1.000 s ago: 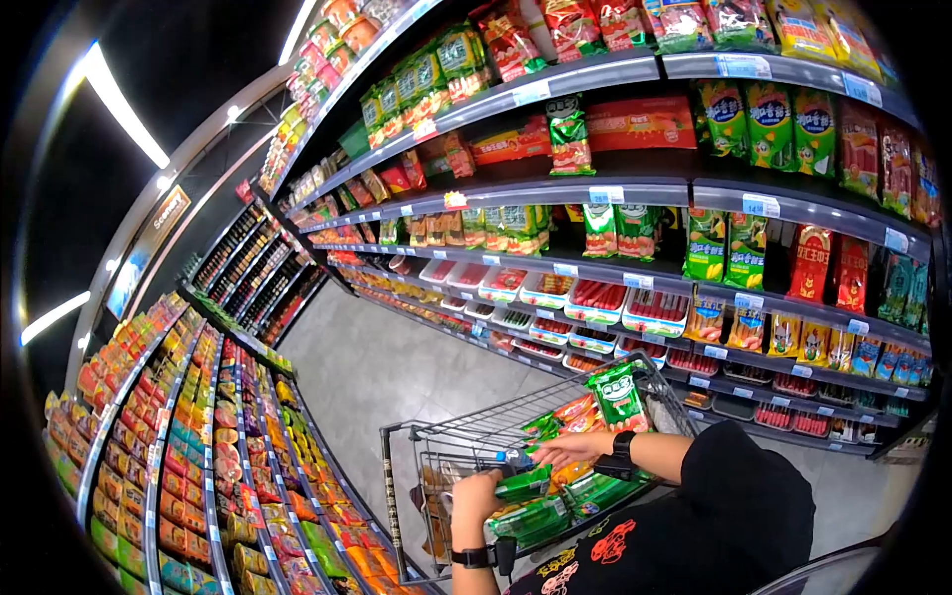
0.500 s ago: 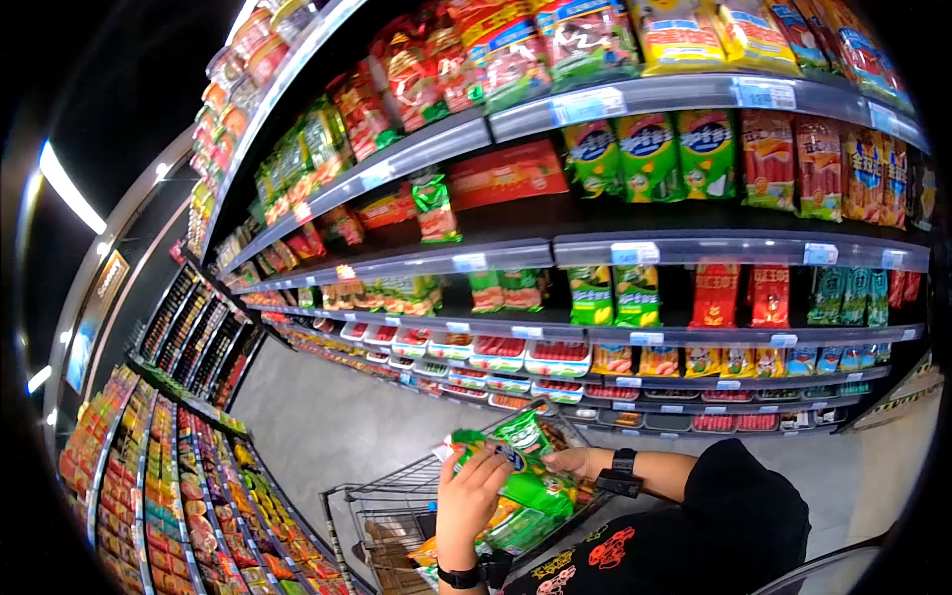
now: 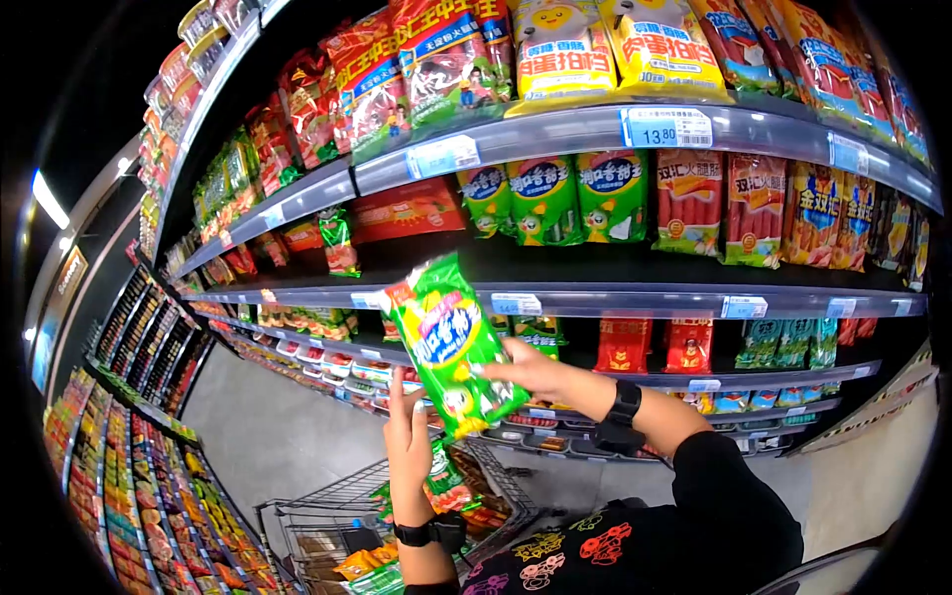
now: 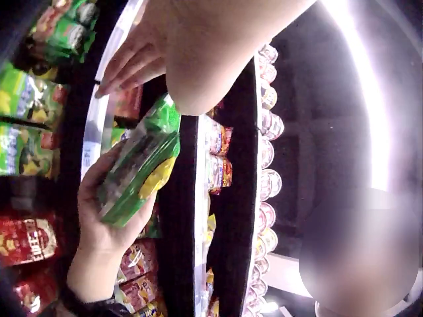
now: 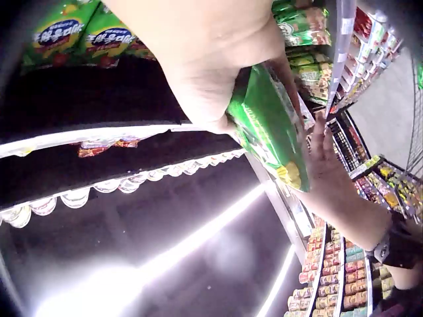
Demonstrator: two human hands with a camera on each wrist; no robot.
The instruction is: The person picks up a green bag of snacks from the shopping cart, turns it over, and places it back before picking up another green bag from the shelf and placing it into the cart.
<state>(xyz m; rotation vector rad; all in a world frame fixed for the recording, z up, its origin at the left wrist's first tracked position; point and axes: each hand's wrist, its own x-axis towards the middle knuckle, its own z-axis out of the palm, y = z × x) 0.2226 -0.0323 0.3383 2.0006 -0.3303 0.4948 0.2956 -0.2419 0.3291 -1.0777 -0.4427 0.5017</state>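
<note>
A green pack of sausages (image 3: 451,342) with a blue oval label and a yellow corner is held up in front of the shelves, tilted. My right hand (image 3: 540,377) grips its lower right side, thumb across the front. In the right wrist view the same hand (image 5: 218,59) wraps the pack (image 5: 268,125) from above. My left hand (image 3: 407,451) is raised close to the pack's lower left edge, fingers pointing up. The left wrist view shows that hand (image 4: 192,53) with extended fingers, apart from the pack (image 4: 142,175).
Below the hands stands a wire shopping cart (image 3: 317,516) containing several colourful packs (image 3: 372,565). Ahead, shelves (image 3: 714,307) carry more sausage packs, among them matching green ones (image 3: 543,198). Grey floor (image 3: 258,416) runs left towards another stocked shelf (image 3: 129,476).
The green sausage pack has risen from the cart to shelf height in the right hand. The left hand, which held it half a second ago, has come off it. The view has moved closer to the shelves.
</note>
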